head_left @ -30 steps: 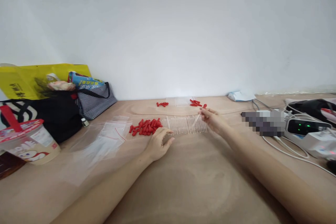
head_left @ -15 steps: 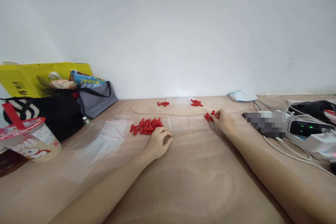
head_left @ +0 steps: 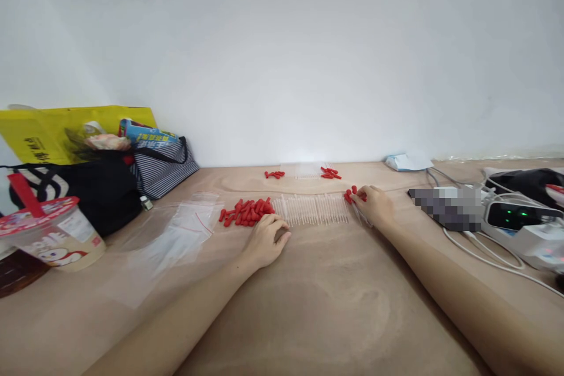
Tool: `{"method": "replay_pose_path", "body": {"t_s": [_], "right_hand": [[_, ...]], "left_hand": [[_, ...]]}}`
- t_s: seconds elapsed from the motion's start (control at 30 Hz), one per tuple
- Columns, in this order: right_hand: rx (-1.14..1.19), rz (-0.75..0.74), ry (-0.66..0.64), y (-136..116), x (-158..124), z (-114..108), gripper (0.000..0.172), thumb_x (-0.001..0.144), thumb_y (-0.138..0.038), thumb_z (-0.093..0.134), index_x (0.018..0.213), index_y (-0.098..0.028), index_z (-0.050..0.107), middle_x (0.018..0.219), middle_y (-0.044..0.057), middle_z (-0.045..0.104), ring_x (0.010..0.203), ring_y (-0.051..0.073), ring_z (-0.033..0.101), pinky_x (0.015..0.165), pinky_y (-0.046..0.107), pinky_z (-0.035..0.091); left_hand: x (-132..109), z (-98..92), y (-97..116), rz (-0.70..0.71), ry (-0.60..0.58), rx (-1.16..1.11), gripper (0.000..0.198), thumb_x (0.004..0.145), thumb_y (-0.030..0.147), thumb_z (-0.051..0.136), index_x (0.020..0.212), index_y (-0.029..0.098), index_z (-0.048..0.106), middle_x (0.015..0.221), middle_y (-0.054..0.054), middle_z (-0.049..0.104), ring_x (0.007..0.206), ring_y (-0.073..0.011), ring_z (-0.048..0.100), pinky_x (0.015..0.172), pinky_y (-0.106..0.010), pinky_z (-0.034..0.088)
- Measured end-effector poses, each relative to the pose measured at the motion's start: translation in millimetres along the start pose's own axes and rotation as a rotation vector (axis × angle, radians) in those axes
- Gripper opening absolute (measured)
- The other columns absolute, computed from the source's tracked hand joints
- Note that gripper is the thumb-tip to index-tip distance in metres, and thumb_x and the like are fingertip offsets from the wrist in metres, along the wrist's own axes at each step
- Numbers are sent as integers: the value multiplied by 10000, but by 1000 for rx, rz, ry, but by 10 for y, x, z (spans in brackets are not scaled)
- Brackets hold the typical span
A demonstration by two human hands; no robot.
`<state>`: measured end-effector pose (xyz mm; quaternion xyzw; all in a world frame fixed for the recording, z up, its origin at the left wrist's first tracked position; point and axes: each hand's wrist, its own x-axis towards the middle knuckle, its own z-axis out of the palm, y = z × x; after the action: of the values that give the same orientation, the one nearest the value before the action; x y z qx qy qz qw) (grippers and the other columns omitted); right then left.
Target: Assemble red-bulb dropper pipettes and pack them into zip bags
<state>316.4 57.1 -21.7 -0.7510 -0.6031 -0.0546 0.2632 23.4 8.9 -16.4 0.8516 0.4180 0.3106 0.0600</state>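
Thin clear glass tubes (head_left: 312, 210) lie side by side in a row on the wooden table. My left hand (head_left: 267, 241) rests at the row's left end, fingers loosely bent and thumb apart, with no held thing visible. Touching its fingers is a heap of red rubber bulbs (head_left: 247, 212). My right hand (head_left: 374, 205) is closed at the row's right end, its fingertips pinching a dropper with a red bulb (head_left: 362, 196). More red bulbs (head_left: 349, 195) with slim tubes under them lie beside those fingers, partly hidden by the hand.
Clear zip bags (head_left: 185, 223) lie left of the heap. Small groups of red bulbs (head_left: 274, 174) sit near the wall beside a clear bag (head_left: 307, 170). A drink cup (head_left: 57, 235) and bags (head_left: 167, 164) stand left. A power bank (head_left: 520, 215), cables and a tissue pack (head_left: 408, 162) lie right.
My right hand has shifted slightly, its fingers lowering over the red bulbs at the row's right end. My left hand stays in nearly the same place.
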Motion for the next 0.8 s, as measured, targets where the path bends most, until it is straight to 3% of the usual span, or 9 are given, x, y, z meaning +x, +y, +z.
{"method": "replay_pose_path", "body": {"t_s": [0.1, 0.37, 0.6, 0.8], "right_hand": [[-13, -54, 7, -71, -38, 6, 240, 764, -405, 463, 779, -213, 606, 858, 37, 606, 786, 170, 536, 556, 240, 313], [-80, 3, -202, -333, -140, -3, 289, 709, -467, 485, 770, -228, 638, 840, 59, 637, 839, 244, 560, 611, 299, 375], [-87, 50, -310, -371, -150, -54, 361, 713, -480, 445, 678, -189, 654, 806, 108, 635, 868, 271, 561, 678, 359, 404], [-100, 76, -343, -375, -136, -64, 359, 691, -478, 446, 730, -186, 651, 833, 104, 633, 862, 282, 563, 673, 378, 410]], "left_hand": [[-1, 2, -1, 2, -4, 2, 68, 742, 148, 529, 774, 161, 587, 845, -54, 554, 849, -193, 500, 788, -351, 418], [-7, 14, -19, 4, -8, 6, 67, 750, 161, 525, 787, 165, 581, 852, -53, 549, 852, -193, 497, 788, -354, 418], [-8, 20, -24, 18, 10, 1, 62, 736, 151, 535, 774, 175, 578, 846, -45, 546, 846, -192, 499, 781, -355, 421], [-10, 14, -15, 16, 2, 4, 67, 742, 152, 528, 781, 172, 578, 852, -46, 548, 848, -190, 498, 785, -350, 419]]}}
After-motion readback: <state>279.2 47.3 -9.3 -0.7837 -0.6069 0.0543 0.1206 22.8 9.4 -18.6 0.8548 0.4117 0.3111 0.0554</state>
